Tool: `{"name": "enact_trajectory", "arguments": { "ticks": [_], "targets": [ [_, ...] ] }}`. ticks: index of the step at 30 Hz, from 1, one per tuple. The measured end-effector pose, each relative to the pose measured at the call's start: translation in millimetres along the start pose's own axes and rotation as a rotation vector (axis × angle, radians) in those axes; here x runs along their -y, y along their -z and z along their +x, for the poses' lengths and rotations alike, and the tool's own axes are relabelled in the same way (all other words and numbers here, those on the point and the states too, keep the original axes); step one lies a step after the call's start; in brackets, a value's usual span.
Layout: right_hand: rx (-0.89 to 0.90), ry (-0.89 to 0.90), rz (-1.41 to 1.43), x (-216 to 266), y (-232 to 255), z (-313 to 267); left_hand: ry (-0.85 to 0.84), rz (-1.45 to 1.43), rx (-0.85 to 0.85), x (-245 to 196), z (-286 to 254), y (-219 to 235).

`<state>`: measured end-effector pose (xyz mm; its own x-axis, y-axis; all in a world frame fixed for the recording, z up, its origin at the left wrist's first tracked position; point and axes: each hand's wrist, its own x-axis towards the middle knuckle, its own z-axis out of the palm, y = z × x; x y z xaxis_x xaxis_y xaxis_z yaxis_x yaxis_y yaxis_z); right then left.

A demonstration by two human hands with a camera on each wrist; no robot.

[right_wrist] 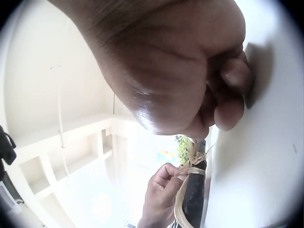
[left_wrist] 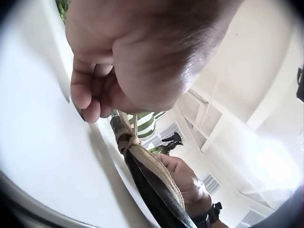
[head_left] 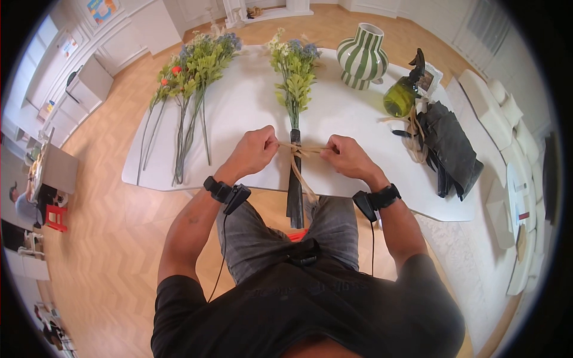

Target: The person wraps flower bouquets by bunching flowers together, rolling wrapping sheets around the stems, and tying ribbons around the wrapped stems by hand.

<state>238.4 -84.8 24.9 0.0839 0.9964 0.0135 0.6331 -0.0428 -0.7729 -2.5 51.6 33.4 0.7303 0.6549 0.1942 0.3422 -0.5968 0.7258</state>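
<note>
Gripping opposite ends of a tan ribbon (head_left: 313,150), the left hand (head_left: 253,152) and right hand (head_left: 352,158) have their fingers curled tight, pinching it on either side of a flower bouquet (head_left: 296,83). The bouquet lies midway along the white surface (head_left: 250,83), its black-wrapped stems (head_left: 294,197) jutting past the near edge. Binding seems well along: the wrap is on and the ribbon encircles it. Securing the ends appears left; no finished bow shows, and knot tightness is unclear.

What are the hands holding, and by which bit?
The tan ribbon: left hand and right hand pinch it on opposite sides of its knot.
</note>
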Motion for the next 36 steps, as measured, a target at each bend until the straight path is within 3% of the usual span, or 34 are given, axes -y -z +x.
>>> {"name": "enact_trajectory", "arguments": {
  "ticks": [5, 7, 10, 13, 20, 22, 25, 36],
  "targets": [
    [0.01, -0.07, 0.032, 5, 1, -2, -0.03, 0.068, 0.058, 6, 1, 2],
    [0.001, -0.078, 0.087, 6, 1, -3, -0.24, 0.114, 0.02, 15, 2, 1],
    [0.015, -0.094, 0.119, 7, 1, -3, -0.379, 0.217, 0.045, 20, 2, 6],
    [0.031, -0.118, 0.183, 10, 4, -4, -0.415, 0.15, 0.028, 18, 1, 7],
    [0.055, -0.134, 0.17, 11, 4, -3, -0.38, 0.162, 0.055, 21, 2, 8],
    [0.007, 0.002, 0.026, 5, 2, -2, -0.374, 0.186, 0.073, 21, 3, 7],
    [0.027, -0.024, -0.089, 4, 4, -1, -0.415, 0.186, 0.056, 23, 4, 4],
    [-0.096, 0.036, -0.091, 3, -4, -10, -0.338, 0.212, 0.021, 23, -3, 3]
  ]
}}
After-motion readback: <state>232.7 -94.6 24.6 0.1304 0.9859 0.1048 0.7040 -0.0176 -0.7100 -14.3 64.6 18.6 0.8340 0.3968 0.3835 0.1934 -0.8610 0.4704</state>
